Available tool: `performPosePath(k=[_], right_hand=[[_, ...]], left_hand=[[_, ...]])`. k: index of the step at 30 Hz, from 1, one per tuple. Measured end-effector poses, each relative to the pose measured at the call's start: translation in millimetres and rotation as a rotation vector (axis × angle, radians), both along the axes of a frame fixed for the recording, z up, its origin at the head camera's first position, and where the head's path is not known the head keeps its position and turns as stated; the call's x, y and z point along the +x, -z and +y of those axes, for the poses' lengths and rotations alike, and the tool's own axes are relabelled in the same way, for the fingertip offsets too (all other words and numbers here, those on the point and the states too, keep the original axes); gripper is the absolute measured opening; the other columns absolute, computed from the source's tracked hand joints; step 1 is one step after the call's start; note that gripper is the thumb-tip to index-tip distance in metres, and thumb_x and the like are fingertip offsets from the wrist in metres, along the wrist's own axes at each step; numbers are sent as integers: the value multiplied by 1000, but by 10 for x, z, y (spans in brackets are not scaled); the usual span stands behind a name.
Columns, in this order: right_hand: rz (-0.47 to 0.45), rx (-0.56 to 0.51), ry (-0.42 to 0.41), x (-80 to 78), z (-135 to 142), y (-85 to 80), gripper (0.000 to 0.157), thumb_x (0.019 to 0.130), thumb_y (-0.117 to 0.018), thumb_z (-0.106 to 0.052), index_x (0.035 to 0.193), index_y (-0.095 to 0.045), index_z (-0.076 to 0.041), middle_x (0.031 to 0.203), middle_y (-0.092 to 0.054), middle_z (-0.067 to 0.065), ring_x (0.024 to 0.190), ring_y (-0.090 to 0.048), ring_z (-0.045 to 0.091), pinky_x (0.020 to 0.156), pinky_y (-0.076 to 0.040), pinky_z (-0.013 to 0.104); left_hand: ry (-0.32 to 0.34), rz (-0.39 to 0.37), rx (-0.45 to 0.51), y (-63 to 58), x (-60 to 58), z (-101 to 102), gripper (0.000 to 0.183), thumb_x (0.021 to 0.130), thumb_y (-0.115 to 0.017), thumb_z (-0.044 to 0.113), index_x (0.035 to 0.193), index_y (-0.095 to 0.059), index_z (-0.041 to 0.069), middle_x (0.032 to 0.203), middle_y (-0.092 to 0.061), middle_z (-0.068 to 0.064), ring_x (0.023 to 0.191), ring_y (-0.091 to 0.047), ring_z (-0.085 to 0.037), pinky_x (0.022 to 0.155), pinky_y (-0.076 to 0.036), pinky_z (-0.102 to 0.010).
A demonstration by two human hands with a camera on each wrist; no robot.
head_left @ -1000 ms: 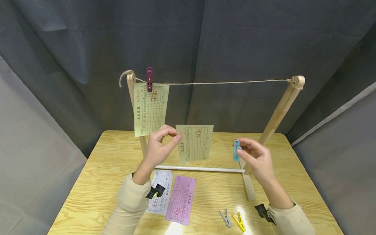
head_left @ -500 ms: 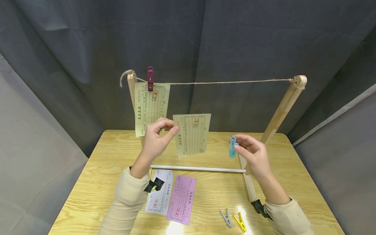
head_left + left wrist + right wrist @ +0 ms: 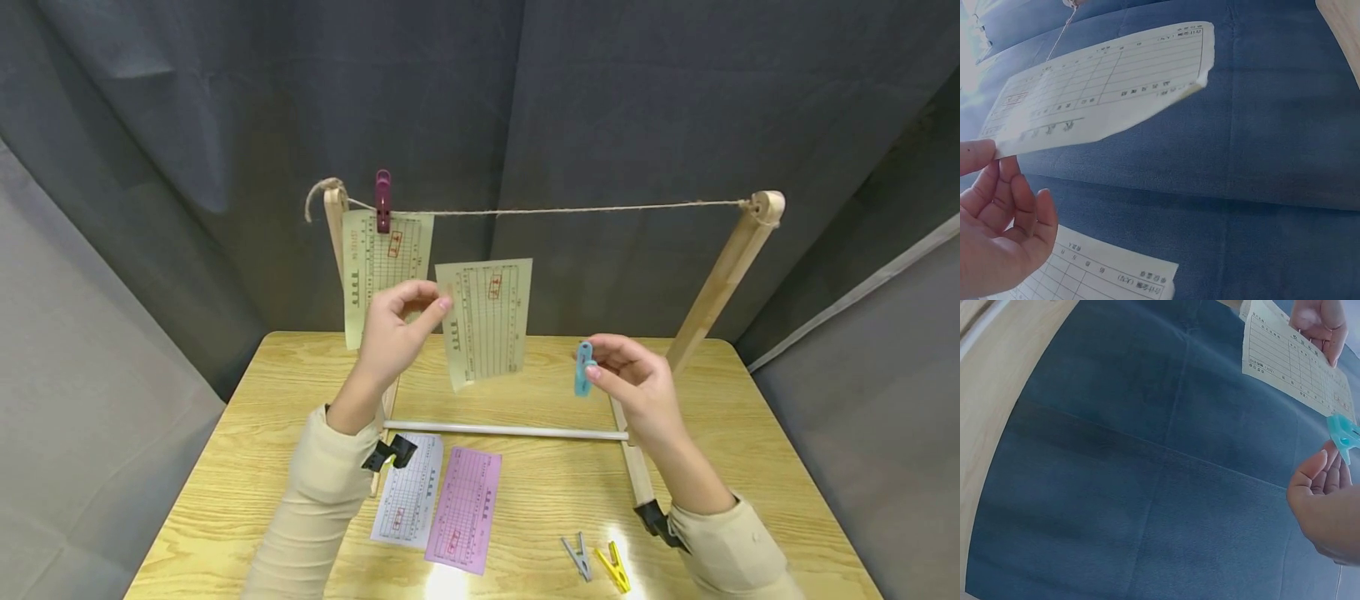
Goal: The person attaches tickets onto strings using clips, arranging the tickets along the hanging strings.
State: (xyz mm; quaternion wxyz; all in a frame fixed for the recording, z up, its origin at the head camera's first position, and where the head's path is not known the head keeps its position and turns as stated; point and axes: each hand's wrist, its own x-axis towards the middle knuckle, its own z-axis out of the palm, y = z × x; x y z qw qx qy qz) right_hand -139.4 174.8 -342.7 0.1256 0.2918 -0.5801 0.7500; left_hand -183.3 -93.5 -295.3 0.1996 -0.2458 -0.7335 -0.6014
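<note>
Between thumb and fingers, my left hand [image 3: 397, 329] pinches a pale yellow printed slip [image 3: 486, 321] by its left edge near the top. The slip hangs upright below the string [image 3: 570, 210], apart from it. My right hand [image 3: 637, 383] holds a blue clothespin [image 3: 583, 369] upright, to the right of the slip; the right wrist view shows the same blue clothespin [image 3: 1342, 434] at the fingertips. Behind my left hand, another yellow slip [image 3: 386, 258] hangs from the string under a dark purple clothespin [image 3: 383, 202].
The string runs between two wooden posts [image 3: 720, 287], joined low down by a white rod [image 3: 506, 430]. On the table [image 3: 247, 467] lie a white slip [image 3: 408, 492], a pink slip [image 3: 463, 510], a grey clothespin [image 3: 577, 557] and a yellow clothespin [image 3: 615, 568]. Dark curtains hang behind.
My left hand has raised the yellow slip toward the string, shifting slightly left. My right hand has moved left and a little up with the blue clothespin.
</note>
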Motion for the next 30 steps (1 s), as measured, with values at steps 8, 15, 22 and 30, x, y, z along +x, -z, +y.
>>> performPosePath(k=[8, 15, 22, 30], right_hand=[[0, 59, 37, -18, -8, -85, 31, 80, -53, 16, 107, -62, 4, 92, -66, 5, 84, -61, 14, 68, -48, 21], [25, 53, 43, -46, -33, -166, 29, 80, -54, 16, 106, -63, 5, 91, -67, 6, 82, -62, 14, 67, -48, 21], [35, 78, 71, -77, -60, -242, 23, 81, -61, 7, 104, -63, 6, 91, -67, 6, 79, -62, 14, 67, -49, 21], [47, 47, 77, -131, -110, -414, 22, 79, -63, 9, 101, -62, 9, 89, -67, 10, 77, -63, 16, 67, -50, 22]], left_hand=[[-46, -22, 18, -67, -86, -16, 9, 82, -60, -2, 85, -61, -11, 82, -63, -18, 73, -56, -10, 73, -46, -26], [-79, -4, 41, -101, -161, -16, 10, 84, -60, -1, 86, -62, -10, 81, -62, -18, 70, -54, -10, 66, -45, -22], [-91, -13, 142, -106, -204, -2, 11, 85, -60, -1, 88, -62, -12, 78, -62, -9, 67, -53, -10, 61, -45, -21], [-95, -21, 188, -100, -245, 5, 12, 84, -60, -1, 88, -62, -13, 75, -62, 0, 63, -52, -7, 55, -44, -18]])
